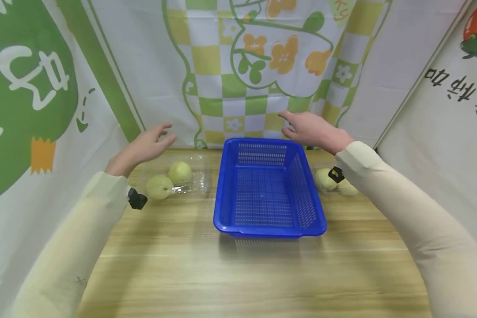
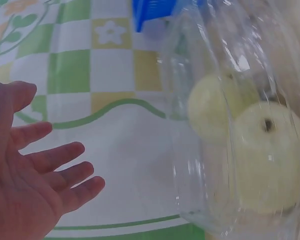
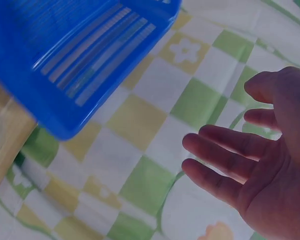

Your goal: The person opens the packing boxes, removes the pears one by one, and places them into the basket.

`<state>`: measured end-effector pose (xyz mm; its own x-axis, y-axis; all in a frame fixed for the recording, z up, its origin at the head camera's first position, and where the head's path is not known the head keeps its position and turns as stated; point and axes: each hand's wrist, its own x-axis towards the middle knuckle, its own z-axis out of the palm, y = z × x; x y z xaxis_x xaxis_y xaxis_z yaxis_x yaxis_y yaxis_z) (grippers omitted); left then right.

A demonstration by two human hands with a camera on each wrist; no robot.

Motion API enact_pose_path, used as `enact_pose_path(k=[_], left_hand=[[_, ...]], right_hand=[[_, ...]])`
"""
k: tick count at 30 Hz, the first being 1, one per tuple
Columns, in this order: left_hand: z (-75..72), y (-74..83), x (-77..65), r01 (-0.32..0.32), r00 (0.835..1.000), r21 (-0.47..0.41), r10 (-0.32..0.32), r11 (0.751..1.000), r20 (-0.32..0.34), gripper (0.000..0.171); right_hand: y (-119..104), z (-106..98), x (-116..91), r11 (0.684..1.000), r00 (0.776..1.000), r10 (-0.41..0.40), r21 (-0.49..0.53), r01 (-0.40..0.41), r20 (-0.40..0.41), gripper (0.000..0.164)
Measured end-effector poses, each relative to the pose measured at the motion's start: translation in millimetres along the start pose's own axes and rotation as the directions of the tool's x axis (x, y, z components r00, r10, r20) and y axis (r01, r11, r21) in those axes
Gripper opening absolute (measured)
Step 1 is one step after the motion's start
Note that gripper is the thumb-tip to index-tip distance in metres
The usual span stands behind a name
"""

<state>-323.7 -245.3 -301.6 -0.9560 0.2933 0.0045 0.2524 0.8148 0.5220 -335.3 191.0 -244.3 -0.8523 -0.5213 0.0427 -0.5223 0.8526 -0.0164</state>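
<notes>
A blue plastic basket (image 1: 262,230) with slotted walls stands on the table, and nothing lies inside it. My left hand (image 1: 148,145) hovers with loosely spread fingers above a clear plastic box (image 1: 200,174), left of the basket. In that box sit two pale yellow-green, pear-like fruits (image 1: 159,187), larger in the left wrist view behind the clear plastic (image 2: 270,155). My right hand (image 1: 312,129) is raised beyond the basket's far right corner, its fingers extended and touching nothing. Right of the basket, two similar fruits (image 1: 325,179) are partly hidden by the right forearm.
The wooden table (image 1: 238,278) runs up to a printed cloth (image 1: 206,62) at the back. Similar printed panels (image 1: 433,145) close in the left and right sides. A dark wrist mount (image 1: 137,199) is on each sleeve.
</notes>
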Motion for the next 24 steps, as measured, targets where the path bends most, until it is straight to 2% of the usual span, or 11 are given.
enact_pose_path(k=[5,11,18,24], left_hand=[[-2.8,-1.7,-9.7,0.006,0.996,-0.098,-0.015,0.995,-0.087,0.072],[-6.4,-1.3,-24.5,-0.019,0.988,-0.178,-0.009,0.984,-0.156,0.068],[-1.9,-7.1,-38.7,-0.032,0.980,-0.258,-0.021,0.966,-0.199,0.067],[4.8,-16.1,-49.2,0.011,0.967,-0.285,-0.082,0.958,-0.240,0.070]], right_hand=[[-20.4,1.8,6.9,0.999,0.998,-0.037,0.032,0.039,-0.044,0.052],[-42.1,7.7,12.5,0.990,0.980,-0.139,0.004,0.141,-0.141,0.044],[-65.2,17.7,14.1,0.977,0.968,-0.205,0.031,0.212,-0.146,0.041],[-86.3,27.5,22.8,0.961,0.951,-0.269,0.023,0.276,-0.154,0.036]])
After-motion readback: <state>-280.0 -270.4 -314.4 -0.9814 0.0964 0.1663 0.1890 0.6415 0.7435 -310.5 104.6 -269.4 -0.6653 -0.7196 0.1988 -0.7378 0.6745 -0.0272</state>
